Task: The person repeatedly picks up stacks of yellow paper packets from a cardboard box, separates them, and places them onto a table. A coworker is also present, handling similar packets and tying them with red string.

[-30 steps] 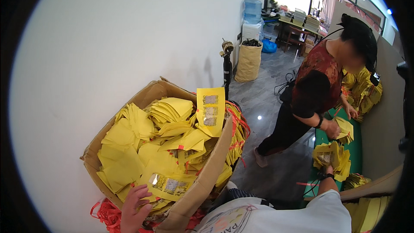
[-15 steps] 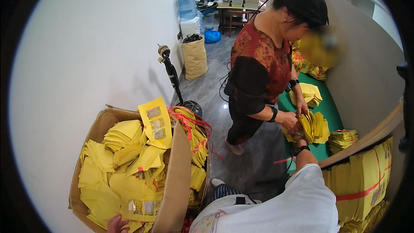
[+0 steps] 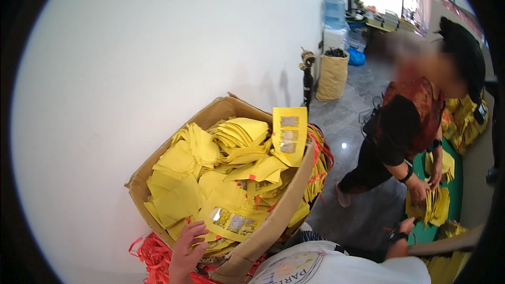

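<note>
A big cardboard box (image 3: pixel 286 208) stands against the white wall, heaped with folded yellow paper sheets (image 3: pixel 184 189). Some sheets carry silver and gold foil patches, one lying flat (image 3: pixel 234 222) and one standing upright at the box's far rim (image 3: pixel 288 135). My left hand (image 3: pixel 187 250) comes up from the lower edge, fingers apart, its tips on the yellow sheets at the box's near corner. My right hand (image 3: pixel 404 227), a dark band on its wrist, is at the edge of a green table (image 3: pixel 450 176) beside a fanned yellow stack (image 3: pixel 434 205). Its grip is hidden.
A co-worker (image 3: pixel 407 131) in a red and black top bends over the green table, hands on the yellow stack. Red string (image 3: pixel 152 255) lies by the box's near corner. A brown sack (image 3: pixel 332 76), stacked crates and a desk stand far back on the grey floor.
The view has swung back left toward the box. My left hand has risen further onto the sheets at the near corner. The co-worker stays at the green table.
</note>
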`<state>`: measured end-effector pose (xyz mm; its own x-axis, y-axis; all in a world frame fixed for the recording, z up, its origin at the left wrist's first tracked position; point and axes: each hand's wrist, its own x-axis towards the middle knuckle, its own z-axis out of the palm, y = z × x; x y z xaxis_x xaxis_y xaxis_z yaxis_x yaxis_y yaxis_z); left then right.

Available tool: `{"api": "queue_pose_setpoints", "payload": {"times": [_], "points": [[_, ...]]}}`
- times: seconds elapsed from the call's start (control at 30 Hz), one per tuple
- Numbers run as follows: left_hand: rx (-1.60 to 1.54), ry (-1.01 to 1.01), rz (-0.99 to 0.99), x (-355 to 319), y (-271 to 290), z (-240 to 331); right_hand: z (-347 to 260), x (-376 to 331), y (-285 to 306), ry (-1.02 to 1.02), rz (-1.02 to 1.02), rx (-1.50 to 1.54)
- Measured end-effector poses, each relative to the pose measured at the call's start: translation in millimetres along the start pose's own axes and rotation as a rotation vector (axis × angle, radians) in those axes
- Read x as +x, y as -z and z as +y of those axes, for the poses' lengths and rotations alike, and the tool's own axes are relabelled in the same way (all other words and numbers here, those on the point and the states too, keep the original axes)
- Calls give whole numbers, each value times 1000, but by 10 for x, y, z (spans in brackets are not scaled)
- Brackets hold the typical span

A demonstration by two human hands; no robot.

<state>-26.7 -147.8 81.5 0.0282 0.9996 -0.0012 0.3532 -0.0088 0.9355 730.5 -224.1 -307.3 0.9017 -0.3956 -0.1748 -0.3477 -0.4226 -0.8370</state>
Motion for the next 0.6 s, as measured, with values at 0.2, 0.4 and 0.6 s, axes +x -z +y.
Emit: {"api": "queue_pose_setpoints", "payload": {"times": [0.2,0.4,0.6], "points": [[141,-102,44,49,39,14,-1586,-3586,-25,570,-1468,565],[269,-255,93,198,-320,299,-2888,-6150,-82,1574,-1742,471],[367,-244,244,691,-624,706,-2977,-7712,-419,1919,-1606,-371]]}}
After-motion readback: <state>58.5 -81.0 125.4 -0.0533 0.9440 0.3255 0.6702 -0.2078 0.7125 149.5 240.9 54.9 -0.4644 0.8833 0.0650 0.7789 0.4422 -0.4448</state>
